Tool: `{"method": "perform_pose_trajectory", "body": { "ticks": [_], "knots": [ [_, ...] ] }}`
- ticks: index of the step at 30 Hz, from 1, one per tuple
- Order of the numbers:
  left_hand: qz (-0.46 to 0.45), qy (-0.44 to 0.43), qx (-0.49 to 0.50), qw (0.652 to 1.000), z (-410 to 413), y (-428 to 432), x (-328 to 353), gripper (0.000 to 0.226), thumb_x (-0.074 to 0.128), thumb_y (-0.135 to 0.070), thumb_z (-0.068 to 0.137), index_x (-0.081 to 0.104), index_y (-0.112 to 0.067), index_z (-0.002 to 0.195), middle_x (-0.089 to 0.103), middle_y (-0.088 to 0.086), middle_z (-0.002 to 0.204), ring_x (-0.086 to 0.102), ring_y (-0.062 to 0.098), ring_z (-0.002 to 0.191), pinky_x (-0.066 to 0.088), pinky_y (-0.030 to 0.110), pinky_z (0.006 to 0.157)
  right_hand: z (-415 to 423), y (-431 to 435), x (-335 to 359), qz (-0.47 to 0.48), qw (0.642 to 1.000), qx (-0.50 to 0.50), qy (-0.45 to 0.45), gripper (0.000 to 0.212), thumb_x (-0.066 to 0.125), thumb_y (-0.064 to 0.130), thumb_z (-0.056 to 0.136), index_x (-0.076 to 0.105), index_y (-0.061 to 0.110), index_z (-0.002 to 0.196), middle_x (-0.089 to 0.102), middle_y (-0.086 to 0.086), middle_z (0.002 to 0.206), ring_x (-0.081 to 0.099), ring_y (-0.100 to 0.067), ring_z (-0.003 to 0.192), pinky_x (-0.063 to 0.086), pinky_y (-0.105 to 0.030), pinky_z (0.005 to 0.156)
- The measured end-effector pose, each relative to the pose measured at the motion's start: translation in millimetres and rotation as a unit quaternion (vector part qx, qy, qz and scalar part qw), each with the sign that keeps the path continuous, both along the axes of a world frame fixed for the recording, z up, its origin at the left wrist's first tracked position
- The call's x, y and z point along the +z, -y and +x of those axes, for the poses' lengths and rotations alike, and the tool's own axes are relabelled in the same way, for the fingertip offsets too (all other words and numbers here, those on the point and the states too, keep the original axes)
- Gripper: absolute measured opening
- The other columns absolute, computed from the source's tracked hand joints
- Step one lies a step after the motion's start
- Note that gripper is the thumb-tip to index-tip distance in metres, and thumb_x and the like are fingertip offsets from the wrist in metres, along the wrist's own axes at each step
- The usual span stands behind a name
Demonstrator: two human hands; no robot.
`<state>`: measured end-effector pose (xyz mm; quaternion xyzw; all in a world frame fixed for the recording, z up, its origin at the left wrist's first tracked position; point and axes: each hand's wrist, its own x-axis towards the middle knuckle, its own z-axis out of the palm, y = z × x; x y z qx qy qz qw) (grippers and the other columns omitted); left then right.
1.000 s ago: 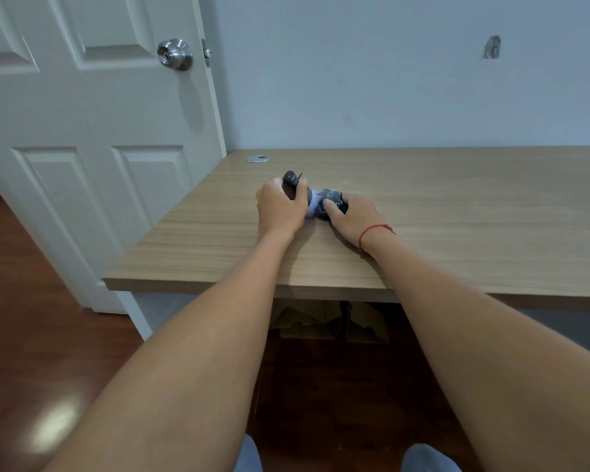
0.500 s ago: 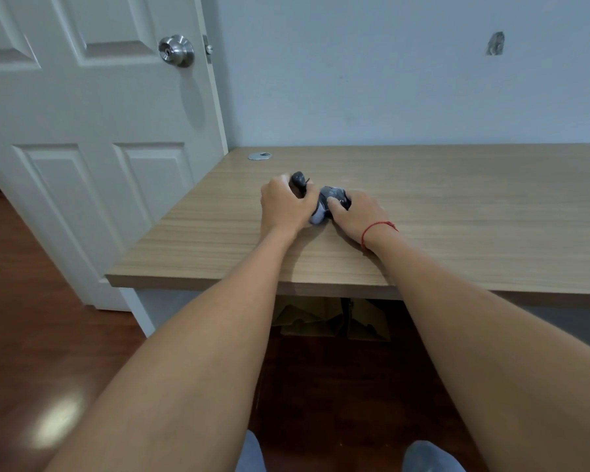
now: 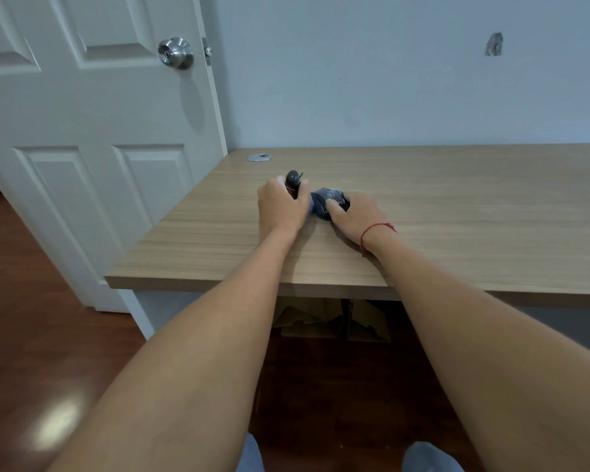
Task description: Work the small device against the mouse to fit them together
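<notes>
While both forearms stretched out over the near edge of the wooden surface (image 3: pixel 457 206), the 2 hands met at its middle-left around a small dark bundle (image 3: pixel 324 203)—grey-blue and black, soft-looking, possibly rolled fabric, though too small to tell for certain. The left hand (image 3: pixel 281 207) gripped the bundle's left end, its fingers curled over the top, and a dark rounded end (image 3: pixel 292 178) poked out past the knuckles at 12 o'clock. The right hand (image 3: pixel 355 216), with a red string (image 3: pixel 377 229) tied round the wrist, lay at 3 o'clock of the bundle, thumb and fingers curled onto its right side in a grip. The bundle rested on the surface between them, well in from every edge.

A round metal disc (image 3: pixel 259 157) sat flat at 11 o'clock of the hands, near the back corner, apart from everything. At 10 o'clock stood a white door (image 3: pixel 92 131) with a steel knob (image 3: pixel 175 52).

As a judgement: the 2 grips pulled on opposite ends of something soft, so the weaker hold—likely the right, which covered less of it—could slip free, and the bundle could unroll or skid toward the disc. Uneven force between the hands would be the cause.
</notes>
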<state>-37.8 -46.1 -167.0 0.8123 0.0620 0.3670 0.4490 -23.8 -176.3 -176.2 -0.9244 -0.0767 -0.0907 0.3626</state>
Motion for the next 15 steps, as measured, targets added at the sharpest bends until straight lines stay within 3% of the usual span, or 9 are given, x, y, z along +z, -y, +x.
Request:
{"method": "perform_pose_trajectory", "body": {
  "ticks": [4,7,11,15],
  "knots": [
    [-0.058,-0.007,-0.002,0.998,-3.5,0.3,3.5,0.033,0.069,-0.025,0.078,0.059,0.001,0.059,0.053,-0.002,0.047,0.049,0.011,0.045,0.037,0.015,0.042,-1.1,0.5,0.6,0.018,1.0,-0.001,-0.009,0.046,0.037,0.052,0.077,0.061,0.015,0.091,0.069,-0.012,0.096,0.061,-0.036,0.097,0.051,-0.046,0.088],
    [-0.1,-0.022,-0.009,0.995,-4.6,-0.2,4.6,0.029,0.071,-0.023,0.075,0.063,0.002,0.063,0.059,0.001,0.051,0.053,0.013,0.047,0.036,0.011,0.038,-0.7,1.5,1.2,0.023,1.0,0.004,-0.01,0.043,0.038,0.049,0.078,0.061,0.014,0.089,0.068,-0.012,0.095,0.06,-0.035,0.097,0.049,-0.045,0.087],
    [-0.093,-0.02,0.002,0.995,-1.9,-3.0,2.5,0.033,0.069,-0.028,0.08,0.067,0.003,0.069,0.067,0.008,0.063,0.063,0.02,0.06,0.046,0.018,0.051,-0.3,2.2,0.5,0.01,1.0,0.011,-0.002,0.028,0.043,0.042,0.087,0.054,0.017,0.082,0.06,-0.006,0.084,0.057,-0.029,0.087,0.043,-0.037,0.081],
    [-0.049,-0.014,0.022,0.998,0.3,-5.5,0.1,0.026,0.065,-0.026,0.086,0.063,-0.002,0.076,0.071,0.013,0.076,0.066,0.029,0.076,0.049,0.031,0.067,-2.4,0.9,0.4,-0.031,0.999,0.01,0.014,0.032,0.042,0.043,0.088,0.057,0.015,0.086,0.066,-0.008,0.086,0.062,-0.029,0.087,0.046,-0.039,0.083]
  ]
}}
